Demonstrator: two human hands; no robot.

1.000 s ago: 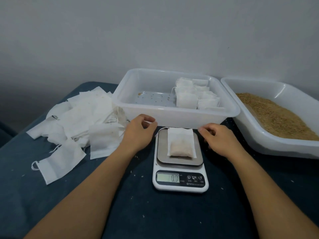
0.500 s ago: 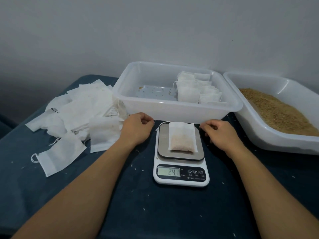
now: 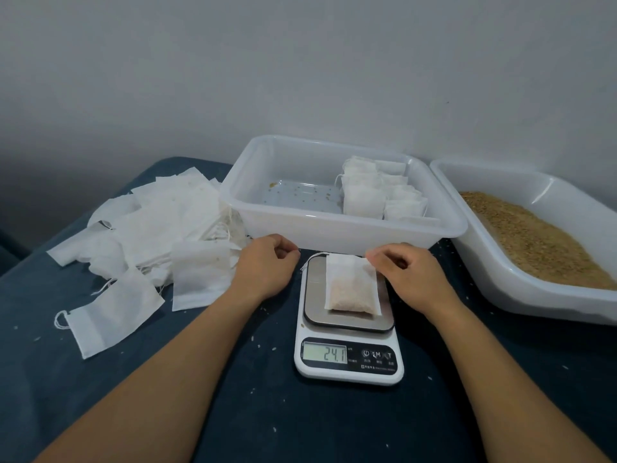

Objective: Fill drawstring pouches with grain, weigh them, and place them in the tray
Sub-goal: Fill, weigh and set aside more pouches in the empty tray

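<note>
Filled white fabric drawstring pouch (image 3: pixel 352 284) lies flat on the steel platform of a white digital kitchen scale (image 3: pixel 348 332) at the middle of the dark blue bench (image 3: pixel 253 412); the display reads 24.1. The right hand (image 3: pixel 412 274), at the pouch's 3 o'clock, has its grip pinched on the pouch's upper right corner. The left hand (image 3: pixel 265 265), at the pouch's 9 o'clock, rests on the bench with its grip loosely curled and grasping nothing. At 12 o'clock from the scale sits a translucent white plastic tray (image 3: pixel 334 228) with a cluster of filled pouches (image 3: pixel 377 192) in its right half. At 2 o'clock a white plastic tub (image 3: pixel 521 282) holds golden-brown grain (image 3: pixel 534 242). At 9 to 10 o'clock lies a loose heap of empty white pouches (image 3: pixel 150 238).
</note>
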